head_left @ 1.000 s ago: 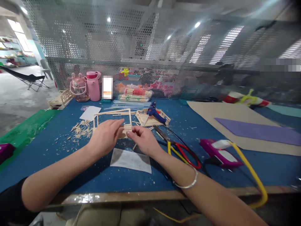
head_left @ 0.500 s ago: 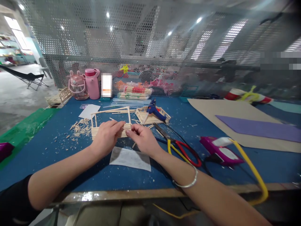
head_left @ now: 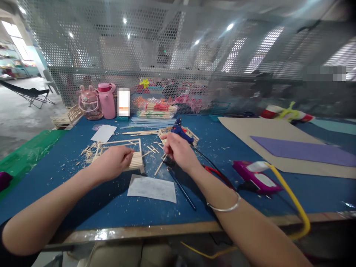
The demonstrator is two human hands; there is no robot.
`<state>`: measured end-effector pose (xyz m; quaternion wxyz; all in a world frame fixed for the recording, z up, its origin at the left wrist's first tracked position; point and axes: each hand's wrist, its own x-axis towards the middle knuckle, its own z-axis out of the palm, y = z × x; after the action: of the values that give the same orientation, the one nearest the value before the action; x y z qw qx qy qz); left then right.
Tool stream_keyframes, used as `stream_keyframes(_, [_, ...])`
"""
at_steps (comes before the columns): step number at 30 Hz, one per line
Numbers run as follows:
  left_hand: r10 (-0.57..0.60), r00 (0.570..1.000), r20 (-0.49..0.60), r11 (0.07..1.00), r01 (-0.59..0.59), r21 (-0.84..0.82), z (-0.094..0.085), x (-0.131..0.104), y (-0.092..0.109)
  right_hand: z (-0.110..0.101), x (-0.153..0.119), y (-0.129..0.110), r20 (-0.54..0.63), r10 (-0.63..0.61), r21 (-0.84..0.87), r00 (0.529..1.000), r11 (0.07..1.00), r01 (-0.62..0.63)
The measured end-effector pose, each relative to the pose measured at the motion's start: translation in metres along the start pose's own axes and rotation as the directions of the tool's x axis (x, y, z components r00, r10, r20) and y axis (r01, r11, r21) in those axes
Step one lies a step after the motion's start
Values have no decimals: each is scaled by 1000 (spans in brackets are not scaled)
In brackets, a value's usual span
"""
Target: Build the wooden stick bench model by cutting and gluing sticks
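our left hand [head_left: 112,163] holds the stick frame [head_left: 136,161]; we should grip lightly. we cannot tell if our right hand [head_left: 180,152] holds anything.

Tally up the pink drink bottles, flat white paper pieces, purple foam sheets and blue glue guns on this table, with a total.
Pink drink bottles, one eared and one plain: 2
Flat white paper pieces, front and back: 2
Purple foam sheet: 1
Blue glue gun: 1
Total: 6

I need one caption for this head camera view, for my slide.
Left hand on a wooden stick frame, right hand beside a blue tool, over a blue tabletop.
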<state>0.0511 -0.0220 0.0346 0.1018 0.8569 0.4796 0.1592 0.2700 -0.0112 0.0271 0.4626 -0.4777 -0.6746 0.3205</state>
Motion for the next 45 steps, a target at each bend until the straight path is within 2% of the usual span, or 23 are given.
stream_keyframes(2, [-28,997,78,1000,29,-3,2,0,-4,-13,7,3,-121,-63,-153,991,987,44])
stream_keyframes(4, [-45,994,104,999,45,-2,5,0,-5,-24,12,7,-212,-158,-359,964,931,73])
stream_keyframes(6, [-47,995,88,999,47,-1,9,1,-3,-31,16,11,-262,-213,-490,941,870,61])
stream_keyframes(8, [-39,997,70,999,39,3,11,2,1,-33,19,16,-268,-204,-528,942,849,33])
stream_keyframes(13, [-17,1000,26,999,16,34,15,6,7,-29,21,24,-84,-89,-656,993,755,13])
stream_keyframes(16, [-6,1000,-19,996,7,83,17,7,8,-25,22,19,-46,-52,-758,998,652,-1])
stream_keyframes(19, [49,993,-109,990,-34,137,14,4,7,-17,31,9,-5,-17,-851,1000,525,4])
stream_keyframes(22, [105,977,-183,983,-74,166,10,-2,4,-4,51,2,148,15,-906,989,403,129])
stream_keyframes(25, [170,967,-187,974,-136,182,10,-8,3,12,79,7,307,29,-907,951,312,283])
stream_keyframes(28, [191,973,-130,961,-158,228,18,-13,2,29,104,25,370,60,-894,927,294,338])
stream_keyframes(33, [126,988,-90,944,-91,318,31,-14,1,48,126,57,386,103,-892,917,297,342])
stream_keyframes(36, [110,991,-82,939,-77,337,32,-12,0,42,132,69,397,101,-882,912,317,349])
stream_keyframes(39, [122,989,-83,932,-85,352,31,-8,0,26,138,77,426,111,-864,898,344,367])
stream_keyframes(42, [138,987,-81,923,-98,373,33,-2,5,12,142,80,462,121,-844,879,366,393])
stream_keyframes(45, [138,988,-74,921,-101,376,35,2,10,11,140,76,463,89,-834,882,382,399])
